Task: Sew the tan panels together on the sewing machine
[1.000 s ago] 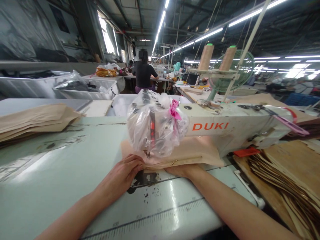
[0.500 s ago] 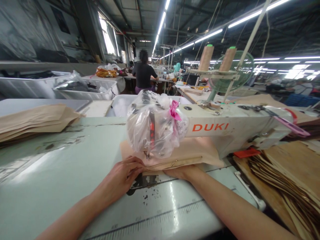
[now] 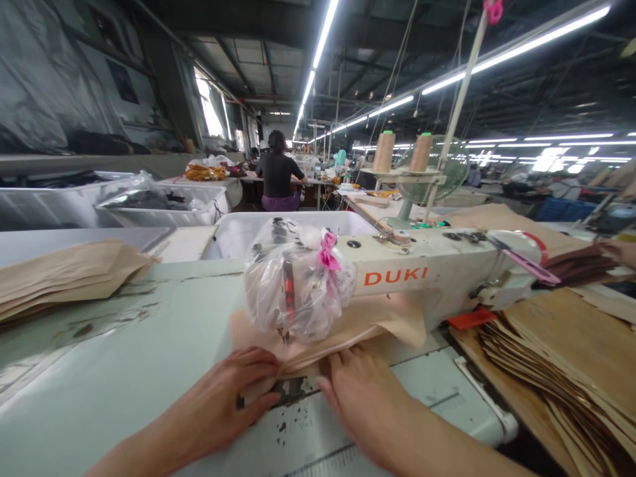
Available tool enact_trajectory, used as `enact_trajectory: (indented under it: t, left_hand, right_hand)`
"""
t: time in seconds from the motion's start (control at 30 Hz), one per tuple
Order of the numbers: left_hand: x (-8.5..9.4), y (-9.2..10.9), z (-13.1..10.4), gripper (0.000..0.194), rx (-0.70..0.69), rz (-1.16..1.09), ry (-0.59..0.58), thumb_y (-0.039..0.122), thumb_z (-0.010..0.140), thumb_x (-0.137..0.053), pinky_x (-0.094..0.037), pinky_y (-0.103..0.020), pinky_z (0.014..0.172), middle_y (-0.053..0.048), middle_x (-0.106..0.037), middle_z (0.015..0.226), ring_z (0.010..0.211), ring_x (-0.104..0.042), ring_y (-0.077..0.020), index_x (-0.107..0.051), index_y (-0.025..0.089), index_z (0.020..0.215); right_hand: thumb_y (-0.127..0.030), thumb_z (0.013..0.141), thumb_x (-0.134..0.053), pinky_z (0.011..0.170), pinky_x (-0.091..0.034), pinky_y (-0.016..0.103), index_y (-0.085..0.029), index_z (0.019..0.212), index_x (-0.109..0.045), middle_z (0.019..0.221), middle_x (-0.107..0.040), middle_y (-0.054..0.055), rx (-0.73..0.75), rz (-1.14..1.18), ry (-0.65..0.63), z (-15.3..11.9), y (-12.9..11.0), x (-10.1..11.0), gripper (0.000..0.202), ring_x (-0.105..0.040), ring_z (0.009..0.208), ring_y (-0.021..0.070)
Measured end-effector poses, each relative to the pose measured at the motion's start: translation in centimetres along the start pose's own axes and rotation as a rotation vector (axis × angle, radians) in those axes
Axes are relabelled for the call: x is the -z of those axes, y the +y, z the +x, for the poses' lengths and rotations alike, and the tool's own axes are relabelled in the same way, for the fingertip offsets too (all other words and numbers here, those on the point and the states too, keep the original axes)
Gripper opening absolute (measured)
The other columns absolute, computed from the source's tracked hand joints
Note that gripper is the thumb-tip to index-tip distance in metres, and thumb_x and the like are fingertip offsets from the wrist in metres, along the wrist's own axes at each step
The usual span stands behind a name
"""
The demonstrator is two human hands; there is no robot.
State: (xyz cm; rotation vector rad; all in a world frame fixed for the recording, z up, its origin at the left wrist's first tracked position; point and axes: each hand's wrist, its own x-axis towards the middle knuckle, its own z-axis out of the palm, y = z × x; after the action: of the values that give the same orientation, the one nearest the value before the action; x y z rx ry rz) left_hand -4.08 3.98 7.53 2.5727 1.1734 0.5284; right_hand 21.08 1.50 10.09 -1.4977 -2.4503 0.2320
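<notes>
Fabric (image 3: 360,329), head view: the tan piece lies on the table (image 3: 124,344) under the bagged head of the machine (image 3: 442,265), its near edge raised in a fold. We note that the right hand (image 3: 365,397), half a second ago palm-up beneath this edge, has come out and now rests in front of it, knuckles up. Its fingertips are bent against the fold, its thumb apart; whether they pinch we cannot tell. The left hand (image 3: 226,397) keeps its fingers bent on the near left corner, but its thumb now stands away, so we read it as pressing rather than gripping. The small metal pull, visible earlier on the edge, is no longer seen. We judge this a change of hold within the sewing.

Surface: chipped green paint, a worn plate (image 3: 298,386) just before the fabric, and a printed scale (image 3: 322,464); tan pieces (image 3: 64,265) are stacked at left, more sheets (image 3: 571,338) at right.

Room: two spools (image 3: 383,152) before a fan (image 3: 457,162), strip lights (image 3: 318,46), a seated co-worker (image 3: 279,175) ahead.
</notes>
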Motion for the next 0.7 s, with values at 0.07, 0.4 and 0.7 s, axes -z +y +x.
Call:
enact_trajectory:
  t: [0.07, 0.4, 0.7]
  left_hand:
    - [-0.3, -0.3, -0.9, 0.036, -0.044, 0.148, 0.014, 0.046, 0.093, -0.062, -0.056, -0.035, 0.101, -0.001, -0.069, 0.129, 0.118, -0.066, -0.0240, -0.066, 0.034, 0.127]
    - [-2.8, -0.4, -1.2, 0.072, -0.212, 0.572, 0.243, 0.053, 0.094, -0.059, -0.059, -0.042, 0.097, -0.003, -0.057, 0.144, 0.124, -0.062, -0.0293, -0.032, 0.029, 0.156]
    - [-2.5, -0.1, -0.9, 0.072, -0.206, 0.657, 0.265, 0.056, 0.095, -0.056, -0.061, -0.041, 0.092, -0.003, -0.054, 0.146, 0.124, -0.061, -0.0287, -0.031, 0.026, 0.156]
  right_hand:
    - [-0.035, 0.101, -0.049, 0.076, -0.057, 0.039, -0.015, 0.094, -0.075, 0.086, -0.074, 0.014, 0.034, -0.051, -0.010, -1.3, -1.6, -0.3, 0.033, -0.072, 0.080, 0.0283]
    - [-0.037, 0.106, -0.039, 0.119, -0.020, 0.067, -0.023, 0.153, -0.041, 0.156, -0.041, 0.006, 0.095, 0.014, 0.017, 0.9, 2.0, -5.1, 0.049, -0.032, 0.147, 0.0309]
    - [-0.033, 0.104, -0.048, 0.074, -0.054, 0.032, -0.020, 0.096, -0.075, 0.097, -0.073, 0.007, 0.196, -0.137, 0.507, 1.1, 1.3, 14.9, 0.031, -0.068, 0.079, 0.0198]
